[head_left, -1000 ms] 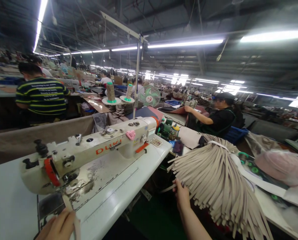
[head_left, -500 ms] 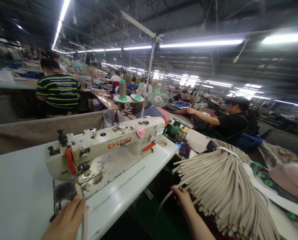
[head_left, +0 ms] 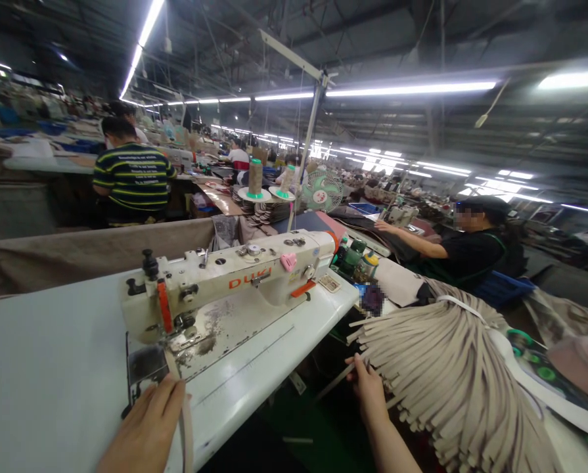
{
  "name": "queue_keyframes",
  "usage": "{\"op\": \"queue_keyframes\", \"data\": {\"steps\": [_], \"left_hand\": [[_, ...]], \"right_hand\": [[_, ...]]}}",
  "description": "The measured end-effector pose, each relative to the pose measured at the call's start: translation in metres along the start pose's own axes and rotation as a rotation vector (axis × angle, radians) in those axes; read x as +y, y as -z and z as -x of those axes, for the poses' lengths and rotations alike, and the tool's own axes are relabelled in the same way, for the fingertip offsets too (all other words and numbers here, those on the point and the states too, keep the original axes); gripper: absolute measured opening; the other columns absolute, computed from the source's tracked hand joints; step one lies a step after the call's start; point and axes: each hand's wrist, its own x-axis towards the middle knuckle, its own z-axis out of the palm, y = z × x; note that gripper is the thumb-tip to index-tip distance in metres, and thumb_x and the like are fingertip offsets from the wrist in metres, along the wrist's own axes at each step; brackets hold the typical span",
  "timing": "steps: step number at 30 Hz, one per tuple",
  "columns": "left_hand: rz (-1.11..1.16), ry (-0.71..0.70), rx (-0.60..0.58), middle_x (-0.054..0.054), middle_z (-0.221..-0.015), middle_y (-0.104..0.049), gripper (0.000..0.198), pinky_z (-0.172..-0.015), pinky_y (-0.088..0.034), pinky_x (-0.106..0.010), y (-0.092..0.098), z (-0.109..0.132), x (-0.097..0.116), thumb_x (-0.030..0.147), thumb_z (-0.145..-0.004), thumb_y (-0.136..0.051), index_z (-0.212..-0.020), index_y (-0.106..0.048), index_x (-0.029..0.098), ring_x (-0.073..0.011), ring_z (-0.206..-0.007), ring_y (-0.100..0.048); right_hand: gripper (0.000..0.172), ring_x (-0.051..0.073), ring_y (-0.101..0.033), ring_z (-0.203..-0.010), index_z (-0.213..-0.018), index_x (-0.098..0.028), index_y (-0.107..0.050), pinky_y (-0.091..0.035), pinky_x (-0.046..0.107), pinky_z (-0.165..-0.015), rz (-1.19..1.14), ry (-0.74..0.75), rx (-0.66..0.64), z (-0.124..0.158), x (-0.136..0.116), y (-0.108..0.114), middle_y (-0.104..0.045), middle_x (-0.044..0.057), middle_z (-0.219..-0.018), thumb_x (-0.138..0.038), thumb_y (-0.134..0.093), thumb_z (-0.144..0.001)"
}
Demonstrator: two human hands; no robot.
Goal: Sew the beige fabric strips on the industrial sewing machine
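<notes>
My left hand (head_left: 148,420) is at the front of a white sewing machine (head_left: 269,282), closed over a narrow beige strip (head_left: 188,433). This strip runs from below the needle area, past my fingertips and down towards the table's front edge. The fingers' undersides are hidden. My right hand (head_left: 370,391) is out beyond the table's right edge, beside a large bundle of beige strips (head_left: 441,368). Between its thumb and fingers it pinches another beige strip (head_left: 336,382), whose length slants down to the left over the dark gap.
Thread cones (head_left: 255,179) stand behind the machine, near a green fan (head_left: 322,190). Bottles (head_left: 355,256) sit past the machine's right end. A co-worker in black (head_left: 475,246) works at the right; another in a striped shirt (head_left: 133,174) sits at the left.
The whole view has shifted, so the machine and both hands appear farther right. The strip in my right hand hangs at a different angle, with less of it showing. My left hand stays by the needle area.
</notes>
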Motion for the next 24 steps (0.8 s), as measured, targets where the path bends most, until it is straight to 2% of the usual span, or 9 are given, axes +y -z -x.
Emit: {"op": "queue_keyframes", "data": {"steps": [3, 6, 8, 11, 17, 24], "left_hand": [[-0.04, 0.015, -0.006, -0.013, -0.144, -0.059, 0.058, -0.112, -0.051, -0.045, 0.009, -0.007, 0.006, -0.006, -0.088, -0.038, -0.135, -0.065, 0.015, -0.0311, -0.132, -0.056], [-0.032, 0.016, -0.015, -0.013, -0.142, -0.059, 0.057, -0.115, -0.048, -0.043, 0.016, -0.014, 0.011, -0.008, -0.088, -0.038, -0.133, -0.065, 0.014, -0.0291, -0.131, -0.056], [-0.032, 0.026, -0.01, -0.012, -0.141, -0.06, 0.056, -0.115, -0.048, -0.044, 0.019, -0.016, 0.013, -0.008, -0.088, -0.04, -0.132, -0.066, 0.015, -0.0289, -0.13, -0.057], [-0.047, 0.042, 0.017, -0.012, -0.14, -0.06, 0.055, -0.112, -0.051, -0.044, 0.025, -0.02, 0.017, -0.01, -0.087, -0.042, -0.13, -0.067, 0.015, -0.0289, -0.126, -0.059], [-0.031, 0.029, 0.058, -0.013, -0.127, -0.064, 0.048, -0.11, -0.053, -0.046, 0.038, -0.032, 0.024, -0.012, -0.087, -0.043, -0.119, -0.071, 0.012, -0.0277, -0.117, -0.063], [0.002, 0.029, 0.068, -0.013, -0.121, -0.066, 0.047, -0.106, -0.055, -0.045, 0.044, -0.037, 0.026, -0.012, -0.088, -0.041, -0.116, -0.07, 0.011, -0.0257, -0.111, -0.067]], "right_hand": [[0.056, 0.014, -0.044, -0.045, -0.084, -0.018, -0.075, -0.032, 0.027, -0.045, 0.055, 0.082, -0.074, 0.009, -0.006, -0.01, -0.057, -0.001, -0.052, -0.072, -0.065, -0.075], [0.044, 0.018, -0.056, -0.057, -0.082, -0.019, -0.074, -0.044, 0.029, -0.057, 0.105, 0.174, -0.165, 0.019, -0.014, -0.022, -0.061, 0.0, -0.059, -0.061, -0.074, -0.07], [0.04, 0.02, -0.059, -0.061, -0.084, -0.02, -0.074, -0.047, 0.031, -0.063, 0.139, 0.232, -0.235, 0.029, -0.02, -0.033, -0.064, 0.001, -0.065, -0.058, -0.074, -0.071], [0.038, 0.021, -0.061, -0.063, -0.087, -0.021, -0.072, -0.049, 0.032, -0.065, 0.203, 0.313, -0.337, 0.049, -0.028, -0.049, -0.066, 0.002, -0.071, -0.058, -0.066, -0.081], [0.03, 0.024, -0.066, -0.085, -0.096, -0.023, -0.071, -0.05, 0.032, -0.08, 0.361, 0.491, -0.562, 0.091, -0.048, -0.07, -0.073, 0.005, -0.091, -0.05, -0.057, -0.093], [0.011, 0.018, -0.061, -0.074, -0.088, -0.025, -0.063, -0.044, 0.027, -0.071, 0.509, 0.572, -0.681, 0.125, -0.072, -0.077, -0.067, 0.0, -0.079, -0.034, -0.059, -0.091]]}}
